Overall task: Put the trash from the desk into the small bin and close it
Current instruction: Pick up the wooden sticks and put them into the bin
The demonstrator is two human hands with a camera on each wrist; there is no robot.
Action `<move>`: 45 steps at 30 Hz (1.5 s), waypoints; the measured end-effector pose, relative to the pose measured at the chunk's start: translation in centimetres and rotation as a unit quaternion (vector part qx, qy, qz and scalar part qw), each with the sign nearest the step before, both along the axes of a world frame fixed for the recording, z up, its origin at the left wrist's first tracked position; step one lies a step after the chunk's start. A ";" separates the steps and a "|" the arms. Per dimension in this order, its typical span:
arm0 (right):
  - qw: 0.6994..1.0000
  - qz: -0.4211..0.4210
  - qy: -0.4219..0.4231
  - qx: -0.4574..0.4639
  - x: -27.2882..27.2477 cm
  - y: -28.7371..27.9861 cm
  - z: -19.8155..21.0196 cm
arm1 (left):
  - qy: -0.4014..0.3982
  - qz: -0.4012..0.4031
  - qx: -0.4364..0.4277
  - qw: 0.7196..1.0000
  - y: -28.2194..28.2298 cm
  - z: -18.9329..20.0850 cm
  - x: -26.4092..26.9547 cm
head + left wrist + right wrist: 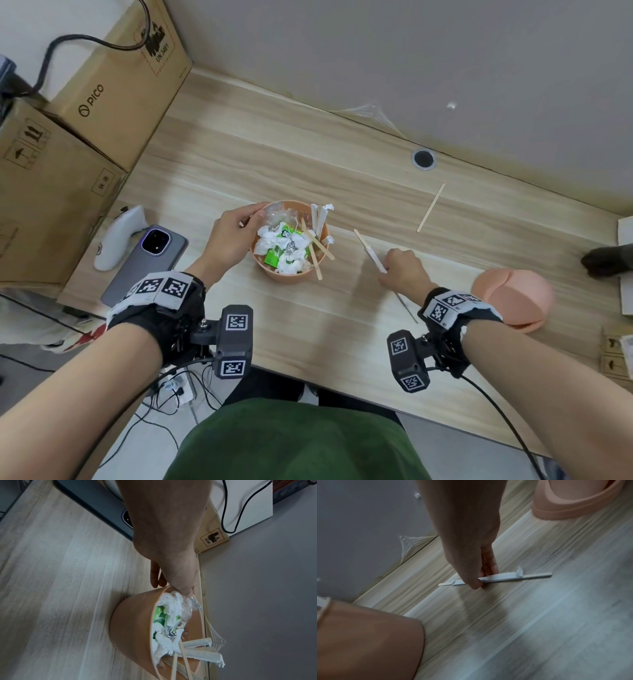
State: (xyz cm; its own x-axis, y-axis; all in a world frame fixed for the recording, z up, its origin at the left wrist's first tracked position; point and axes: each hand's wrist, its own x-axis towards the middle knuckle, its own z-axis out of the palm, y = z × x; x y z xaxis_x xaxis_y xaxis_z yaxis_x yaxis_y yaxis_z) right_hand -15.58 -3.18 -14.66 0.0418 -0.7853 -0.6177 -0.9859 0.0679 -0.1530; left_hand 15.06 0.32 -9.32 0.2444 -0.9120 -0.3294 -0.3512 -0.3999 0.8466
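Observation:
The small peach bin stands mid-desk, holding crumpled tissue, a green carton, wooden sticks and white wrappers that poke over its rim. My left hand grips the bin's far-left rim, thumb at the edge. Right of the bin, my right hand pinches a wooden stick in a torn white paper wrapper, low over the desk. A second bare wooden stick lies farther back. The bin's peach lid lies at the right, near my right wrist.
Left of the bin lie a grey phone and a white controller, in front of stacked cardboard boxes. A cable hole sits by the grey wall. A dark object and papers are at the right edge.

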 end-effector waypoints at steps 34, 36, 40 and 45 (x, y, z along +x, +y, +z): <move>0.996 0.008 -0.036 -0.076 0.1 -0.4 0.8 | -0.023 -0.013 0.003 1.000 1.1 0.1 -0.1; 0.996 0.036 -0.006 -0.077 0.3 -0.2 0.7 | -0.024 -0.015 0.005 1.000 1.2 -0.1 0.0; 0.990 0.106 0.058 -0.066 0.7 0.5 1.3 | -0.025 -0.017 0.002 1.000 1.3 -0.4 0.1; 0.987 0.125 0.072 -0.067 -0.2 0.9 1.4 | -0.020 -0.017 0.000 1.000 1.4 -0.3 0.0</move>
